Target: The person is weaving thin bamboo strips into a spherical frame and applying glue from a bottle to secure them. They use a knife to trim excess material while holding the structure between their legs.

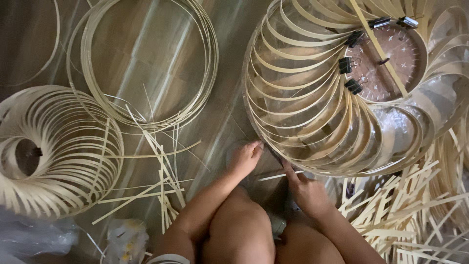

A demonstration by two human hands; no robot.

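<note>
Now, seen from the head camera looking straight down:

Left hand: the left hand [245, 157] sits near 6 o'clock in the view, fingers curled and pinched onto the lower rim of the spiral bamboo frame [312, 105].

Right hand: the right hand [305, 190] lies just to the 3 o'clock side of the left one, forefinger stretched up to touch the same rim; whether it grips anything I cannot tell (the palm is turned away).

Frame: it fills the 1 o'clock part of the view, thin bamboo strips fanned in overlapping arcs around a round inner disc [391, 63].

Clips: black binder clips [352, 62] bite the strips along the disc's 9 o'clock edge, with two more at its 12 o'clock edge.

Loose hoops: a bundle of thin bamboo hoops [146, 63] lies at 11 o'clock.

Second spiral: another fanned bamboo coil [58, 151] rests at 9 o'clock.

Offcuts: straight cut strips [405, 205] are heaped at 4 o'clock; a few stray strips [163, 181] lie between the coil and the left forearm.

Floor: a dark wooden floor [224, 112] is under everything.
</note>
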